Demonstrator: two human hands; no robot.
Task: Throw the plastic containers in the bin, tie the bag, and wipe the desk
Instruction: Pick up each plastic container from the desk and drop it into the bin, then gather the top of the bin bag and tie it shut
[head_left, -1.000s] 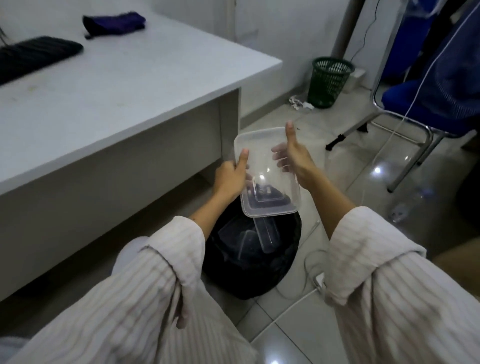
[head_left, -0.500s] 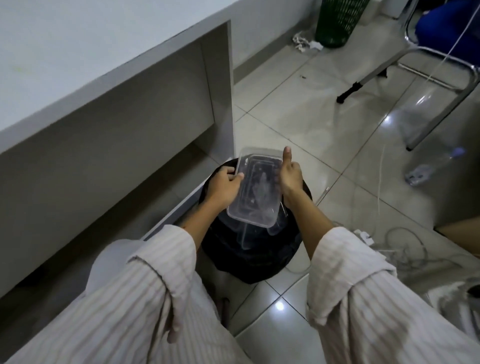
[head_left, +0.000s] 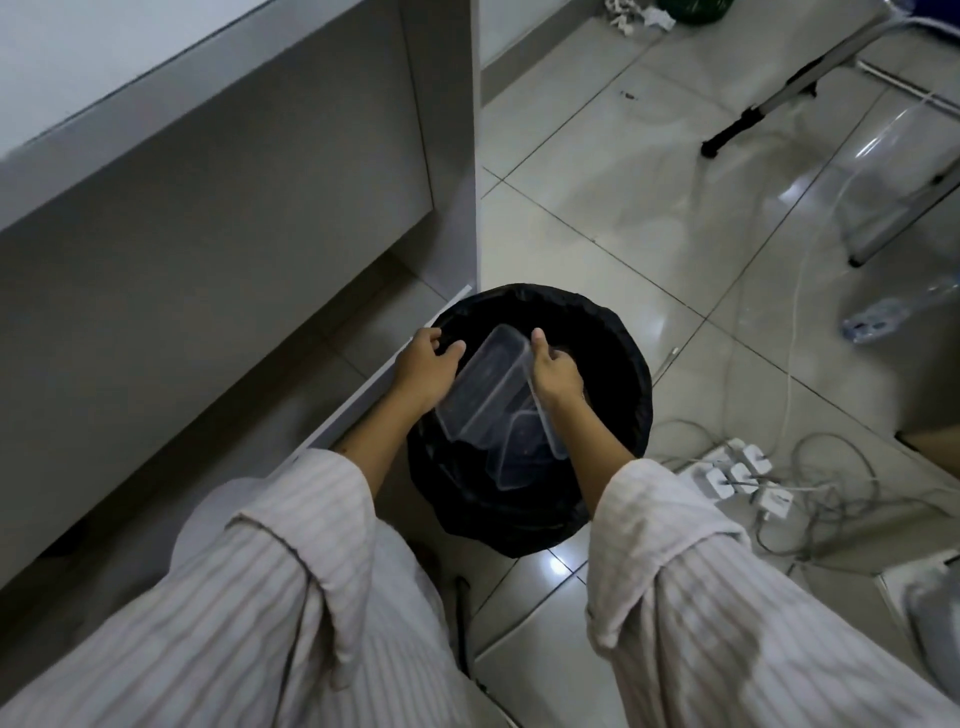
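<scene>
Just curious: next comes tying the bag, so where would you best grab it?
By judgement, the bag at its rim, folded over the bin's edge: hands from above, pinching opposite sides and pulling up. That loose edge is the only free part.

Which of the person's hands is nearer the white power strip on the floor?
Right. The right hand is over the bin, on the power strip side; the left hand is farther, toward the desk.

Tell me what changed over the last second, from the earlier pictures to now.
Both hands brought the clear container down from above the bin into its mouth. The right hand still pinches its edge; the left hand now rests against its side, grip unclear. Unchanged: the black bag lines the bin, with other clear containers inside.
</scene>
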